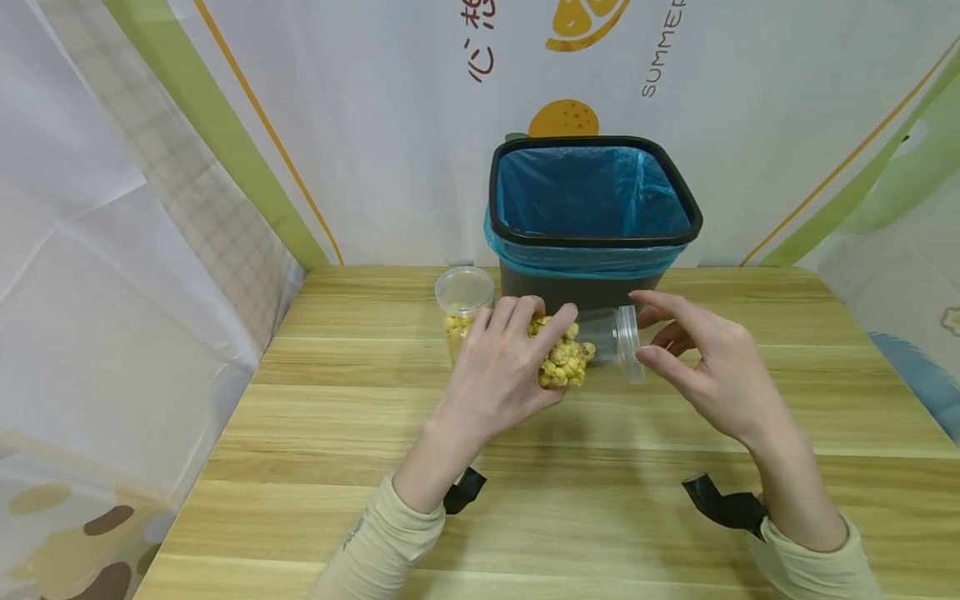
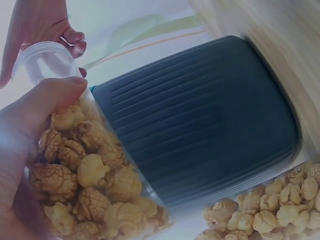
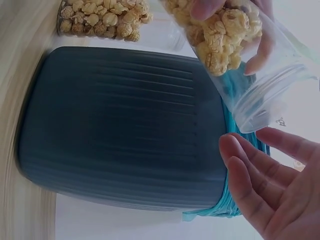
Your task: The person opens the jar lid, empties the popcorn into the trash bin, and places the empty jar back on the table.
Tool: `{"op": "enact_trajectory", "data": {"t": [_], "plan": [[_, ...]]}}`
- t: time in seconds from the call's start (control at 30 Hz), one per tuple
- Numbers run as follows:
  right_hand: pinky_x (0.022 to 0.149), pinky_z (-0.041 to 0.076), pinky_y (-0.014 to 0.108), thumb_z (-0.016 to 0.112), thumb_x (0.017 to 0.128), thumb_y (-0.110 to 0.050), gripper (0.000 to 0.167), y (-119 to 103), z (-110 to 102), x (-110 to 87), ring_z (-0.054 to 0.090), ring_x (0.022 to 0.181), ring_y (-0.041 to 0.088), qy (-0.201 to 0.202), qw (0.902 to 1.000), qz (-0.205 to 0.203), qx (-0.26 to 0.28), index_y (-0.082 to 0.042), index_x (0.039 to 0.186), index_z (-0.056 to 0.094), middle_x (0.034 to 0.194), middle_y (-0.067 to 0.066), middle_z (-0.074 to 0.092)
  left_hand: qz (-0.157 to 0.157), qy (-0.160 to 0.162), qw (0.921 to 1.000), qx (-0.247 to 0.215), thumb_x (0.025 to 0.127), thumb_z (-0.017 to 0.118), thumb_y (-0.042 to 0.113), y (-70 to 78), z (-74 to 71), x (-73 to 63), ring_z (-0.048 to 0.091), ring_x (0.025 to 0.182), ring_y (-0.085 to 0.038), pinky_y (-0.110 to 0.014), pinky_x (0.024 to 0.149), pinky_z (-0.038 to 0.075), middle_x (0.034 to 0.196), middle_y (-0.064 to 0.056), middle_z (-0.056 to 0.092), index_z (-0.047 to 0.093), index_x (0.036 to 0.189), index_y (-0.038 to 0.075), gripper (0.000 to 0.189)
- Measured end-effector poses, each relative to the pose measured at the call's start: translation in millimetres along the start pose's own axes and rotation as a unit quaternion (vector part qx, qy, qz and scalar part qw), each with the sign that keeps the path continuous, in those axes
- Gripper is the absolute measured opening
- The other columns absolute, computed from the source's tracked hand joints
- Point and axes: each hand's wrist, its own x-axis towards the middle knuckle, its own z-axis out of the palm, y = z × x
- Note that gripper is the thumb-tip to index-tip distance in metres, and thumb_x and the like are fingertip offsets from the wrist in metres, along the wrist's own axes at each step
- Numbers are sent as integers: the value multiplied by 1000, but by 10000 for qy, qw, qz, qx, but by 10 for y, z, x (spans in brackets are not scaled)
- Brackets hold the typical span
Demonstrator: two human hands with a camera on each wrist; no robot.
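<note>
My left hand grips a clear plastic jar partly filled with caramel-coated popcorn. The jar is tipped on its side above the table, and its clear ridged lid points right. My right hand hovers just past that lid with fingers spread and loosely bent, holding nothing. In the right wrist view, its fingertips are close to the lid end. A second clear jar of popcorn stands upright beyond the left hand, which partly covers it.
A dark bin lined with a blue bag stands at the table's back edge, right behind the held jar. The wooden table extends toward me. Printed curtains hang behind and on both sides.
</note>
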Motion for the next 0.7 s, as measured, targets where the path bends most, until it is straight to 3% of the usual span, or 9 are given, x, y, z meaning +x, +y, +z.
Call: {"op": "enact_trajectory", "data": {"t": [0.33, 0.7], "plan": [[82, 49, 9, 76, 93, -22, 58, -24, -33, -13, 71, 86, 6, -300, 9994, 11, 188, -23, 148, 55, 117, 2, 73, 10, 9, 10000, 3, 72, 83, 52, 11, 18, -3, 56, 103, -24, -36, 78, 46, 120, -5, 60, 53, 139, 24, 78], [96, 47, 7, 86, 78, -1, 85, 20, -79, 0, 61, 118, 9, -453, 9946, -794, 490, -19, 152, 49, 142, 2, 61, -36, -26, 10000, -88, 72, 82, 52, 4, 24, -4, 56, 102, -24, -36, 79, 47, 119, -6, 60, 53, 139, 24, 79]]}}
